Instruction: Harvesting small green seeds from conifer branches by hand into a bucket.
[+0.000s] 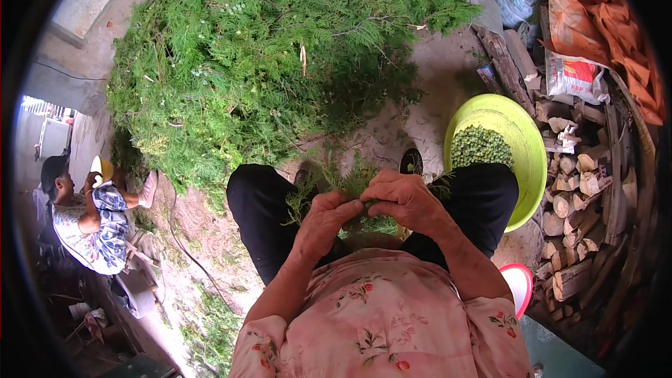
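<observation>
A green cypress sprig (355,176) with flat, feathery leaves lies across my lap between my knees. My left hand (323,218) pinches it, thumb pressed against the fingers. Close beside it, my right hand (404,201) is closed too, its thumb and fingertips meeting the left thumb over the sprig. What sits exactly between the fingertips is hidden. To the right of my right knee stands a yellow-green basin (530,168), partly filled with small round green cones (481,148). Ahead of my feet rises a large heap of cut cypress branches (259,49).
At far left another person (94,217) sits low, holding something yellow and white. A dark cable (183,241) crosses the floor on that side. On the right are stacked firewood (570,196), sacks (575,77), an orange sheet (616,14) and a red-rimmed white bowl (516,287).
</observation>
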Action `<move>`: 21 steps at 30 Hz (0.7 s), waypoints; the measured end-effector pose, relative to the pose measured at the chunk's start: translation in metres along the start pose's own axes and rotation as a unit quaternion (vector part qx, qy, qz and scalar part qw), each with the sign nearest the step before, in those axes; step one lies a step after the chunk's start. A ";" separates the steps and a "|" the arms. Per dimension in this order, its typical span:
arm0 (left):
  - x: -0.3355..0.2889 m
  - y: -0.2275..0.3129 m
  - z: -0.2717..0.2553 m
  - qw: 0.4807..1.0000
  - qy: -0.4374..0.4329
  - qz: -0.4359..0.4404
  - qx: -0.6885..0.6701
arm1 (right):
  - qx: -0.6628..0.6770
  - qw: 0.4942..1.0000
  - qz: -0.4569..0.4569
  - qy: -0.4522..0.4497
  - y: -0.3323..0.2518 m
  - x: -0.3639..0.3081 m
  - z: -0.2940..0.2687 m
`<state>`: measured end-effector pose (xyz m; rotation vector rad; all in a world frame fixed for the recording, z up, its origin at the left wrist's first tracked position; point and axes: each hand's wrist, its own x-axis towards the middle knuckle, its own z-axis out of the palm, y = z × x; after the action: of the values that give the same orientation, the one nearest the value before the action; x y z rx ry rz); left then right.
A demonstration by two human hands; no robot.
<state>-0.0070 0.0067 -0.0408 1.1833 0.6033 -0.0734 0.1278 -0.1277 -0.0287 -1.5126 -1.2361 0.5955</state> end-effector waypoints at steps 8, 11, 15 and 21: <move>-0.005 0.007 0.010 0.996 0.001 0.030 0.080 | 0.081 0.986 0.138 0.056 -0.003 -0.003 -0.002; -0.006 0.006 0.009 0.998 0.012 0.024 0.064 | 0.332 0.900 0.275 0.060 -0.012 0.000 -0.009; -0.004 0.005 0.013 0.999 0.027 0.022 0.033 | 0.463 0.838 0.258 0.125 -0.011 -0.001 -0.012; -0.003 0.000 0.018 0.997 0.075 0.031 0.010 | 0.265 0.933 0.237 0.062 -0.011 0.000 -0.011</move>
<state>-0.0020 -0.0096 -0.0350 1.2324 0.6987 0.0627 0.1331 -0.1335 -0.0152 -1.3489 -0.5350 1.0386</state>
